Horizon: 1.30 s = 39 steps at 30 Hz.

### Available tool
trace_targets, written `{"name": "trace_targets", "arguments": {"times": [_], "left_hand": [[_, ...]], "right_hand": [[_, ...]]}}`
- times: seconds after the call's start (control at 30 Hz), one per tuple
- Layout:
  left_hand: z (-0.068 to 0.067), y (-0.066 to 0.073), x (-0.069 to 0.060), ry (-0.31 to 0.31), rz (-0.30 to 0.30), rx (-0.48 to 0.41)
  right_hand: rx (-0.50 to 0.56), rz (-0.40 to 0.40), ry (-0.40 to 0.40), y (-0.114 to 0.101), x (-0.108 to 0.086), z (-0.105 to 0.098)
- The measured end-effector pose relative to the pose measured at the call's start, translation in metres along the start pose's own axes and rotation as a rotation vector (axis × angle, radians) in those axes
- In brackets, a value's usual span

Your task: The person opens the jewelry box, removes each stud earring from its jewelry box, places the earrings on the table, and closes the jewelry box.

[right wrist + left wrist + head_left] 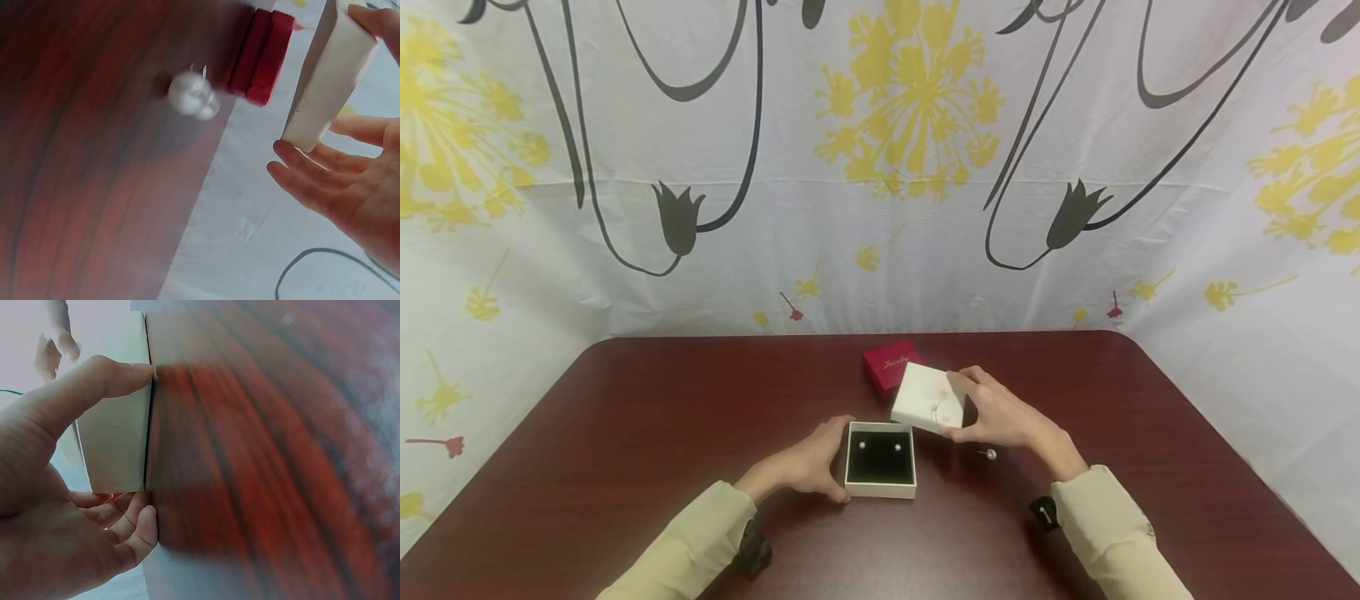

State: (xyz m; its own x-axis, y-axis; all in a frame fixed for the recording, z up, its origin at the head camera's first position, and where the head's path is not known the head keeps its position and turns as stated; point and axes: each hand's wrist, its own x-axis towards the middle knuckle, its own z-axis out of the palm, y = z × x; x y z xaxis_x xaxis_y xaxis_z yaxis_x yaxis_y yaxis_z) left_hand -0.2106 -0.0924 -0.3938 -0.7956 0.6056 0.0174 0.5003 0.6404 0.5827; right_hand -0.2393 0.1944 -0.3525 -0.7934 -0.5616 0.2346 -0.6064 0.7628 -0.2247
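Note:
A white jewelry box base (pixel 881 491) with a dark insert stands on the table, two pearl stud earrings (pixel 897 448) set in the insert. My left hand (pixel 808 458) grips the base from its left side, thumb at the front and fingers behind; the left wrist view shows the thumb (pixel 100 378) along the box wall (pixel 119 444). Raised above the table, the white box lid (pixel 929 397) is held between thumb and fingers of my right hand (pixel 1000 412). In the right wrist view the lid (pixel 328 81) is tilted in the right hand (pixel 356 175).
A red jewelry box (pixel 889 364) lies behind the lid, partly hidden by it. Loose pearl jewelry with thin pins (pixel 991 454) lies on the table below my right hand. The brown table (pixel 700 392) ends at a patterned white curtain (pixel 865 283).

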Motion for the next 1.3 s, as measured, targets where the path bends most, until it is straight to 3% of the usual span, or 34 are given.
{"name": "trace_targets", "arguments": {"times": [0.27,0.67,1.3], "left_hand": [[0.0,0.001,-0.001,0.001,0.002,-0.004],[0.0,0.0,0.0,-0.001,0.005,0.0],[0.0,0.0,0.0,0.002,-0.009,-0.008]], "right_hand": [[-0.022,0.035,0.043,0.018,0.003,0.0],[0.0,0.166,0.041,0.046,0.0,0.004],[-0.026,0.245,-0.058,0.059,0.0,0.01]]}}
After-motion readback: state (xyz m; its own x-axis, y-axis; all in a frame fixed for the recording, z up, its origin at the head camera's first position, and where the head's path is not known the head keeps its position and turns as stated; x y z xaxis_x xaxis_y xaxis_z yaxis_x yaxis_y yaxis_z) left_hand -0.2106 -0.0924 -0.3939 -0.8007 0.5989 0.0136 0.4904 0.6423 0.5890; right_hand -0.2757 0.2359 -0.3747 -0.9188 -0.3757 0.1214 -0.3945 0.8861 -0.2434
